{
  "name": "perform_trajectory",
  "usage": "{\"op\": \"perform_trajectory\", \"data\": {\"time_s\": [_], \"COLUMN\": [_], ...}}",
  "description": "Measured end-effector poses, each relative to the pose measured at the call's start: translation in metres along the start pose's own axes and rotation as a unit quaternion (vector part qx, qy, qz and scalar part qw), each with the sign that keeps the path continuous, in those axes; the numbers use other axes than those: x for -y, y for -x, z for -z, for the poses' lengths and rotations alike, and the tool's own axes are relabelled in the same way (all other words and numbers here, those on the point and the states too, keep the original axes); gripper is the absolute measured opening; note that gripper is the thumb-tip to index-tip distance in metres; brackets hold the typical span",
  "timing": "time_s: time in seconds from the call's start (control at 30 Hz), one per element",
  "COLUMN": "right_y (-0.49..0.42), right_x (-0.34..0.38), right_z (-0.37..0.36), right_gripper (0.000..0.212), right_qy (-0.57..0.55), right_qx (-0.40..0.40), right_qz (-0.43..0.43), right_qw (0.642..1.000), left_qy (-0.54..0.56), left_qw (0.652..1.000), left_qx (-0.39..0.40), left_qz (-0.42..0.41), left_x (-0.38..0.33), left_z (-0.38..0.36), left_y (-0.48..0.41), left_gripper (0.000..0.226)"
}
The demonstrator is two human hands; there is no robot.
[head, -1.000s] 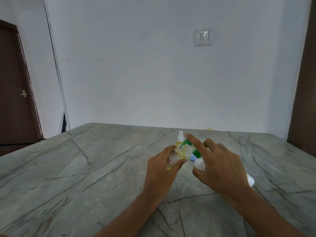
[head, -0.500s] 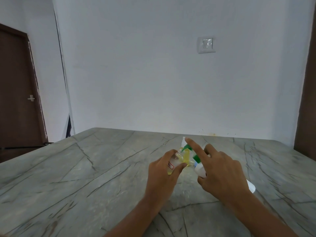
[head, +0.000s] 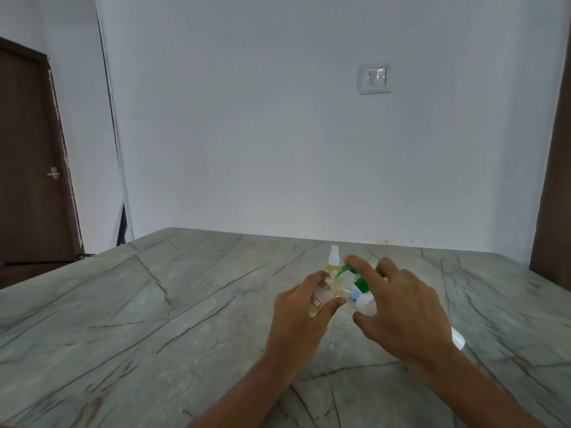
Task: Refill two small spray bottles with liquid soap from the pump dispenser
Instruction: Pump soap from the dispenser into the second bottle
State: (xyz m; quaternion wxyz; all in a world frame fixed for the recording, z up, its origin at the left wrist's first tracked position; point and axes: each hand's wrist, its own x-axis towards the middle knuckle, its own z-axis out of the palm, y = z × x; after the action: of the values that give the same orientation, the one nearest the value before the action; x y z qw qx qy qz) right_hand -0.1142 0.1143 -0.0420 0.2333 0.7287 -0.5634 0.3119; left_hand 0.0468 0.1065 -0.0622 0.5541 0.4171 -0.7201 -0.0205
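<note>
I see left hand (head: pixel 296 316), right hand (head: pixel 401 310): both bare; forearms (head: pixel 256 387) bare too, uncovered down to bottom edge of view.

White dispenser (head: pixel 366 306), green pump (head: pixel 355 278); my bottle (head: pixel 323 296) yellowish, red-edged label (head: pixel 315 301). At its one o'clock a yellow sprayer (head: pixel 333 264), white-capped. Grey table (head: pixel 154 304), dark veins.

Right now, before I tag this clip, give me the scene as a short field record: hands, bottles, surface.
left hand: grips small clear plastic bottle with a red-edged label, tilted, neck toward the spout
right hand: holds white pump dispenser with a green pump head, index finger on the head
second bottle: yellow-filled spray bottle, white sprayer on, upright behind the hands
surface: grey veined stone table
unclear: small blue item between the hands
</note>
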Motion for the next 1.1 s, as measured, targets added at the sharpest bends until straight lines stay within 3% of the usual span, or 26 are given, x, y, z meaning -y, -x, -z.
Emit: {"op": "perform_trajectory", "data": {"time_s": [0.2,0.4,0.83,1.1], "right_y": [0.0018,0.0014,0.0004,0.001], "right_x": [0.0017,0.0015,-0.0012,0.0029], "right_z": [0.0031,0.0026,-0.0017,0.0054], "right_gripper": [0.098,0.114,0.096,0.102], "right_qy": [0.051,0.025,0.016,0.041], "right_qx": [0.03,0.03,0.011,0.03], "right_qz": [0.014,0.022,-0.009,0.001], "right_qw": [0.998,0.999,1.0,0.999], "left_qy": [0.004,0.017,0.012,0.021], "left_qw": [1.0,0.999,1.0,0.999], "left_qx": [0.004,-0.008,0.002,-0.007], "left_qz": [0.021,0.035,0.008,0.03], "left_x": [0.0019,0.0018,-0.0016,0.002], "left_z": [0.0,0.0008,0.0002,0.0003], "left_y": [0.0,-0.0014,0.001,-0.0004], "left_gripper": [0.053,0.054,0.054,0.056]}}
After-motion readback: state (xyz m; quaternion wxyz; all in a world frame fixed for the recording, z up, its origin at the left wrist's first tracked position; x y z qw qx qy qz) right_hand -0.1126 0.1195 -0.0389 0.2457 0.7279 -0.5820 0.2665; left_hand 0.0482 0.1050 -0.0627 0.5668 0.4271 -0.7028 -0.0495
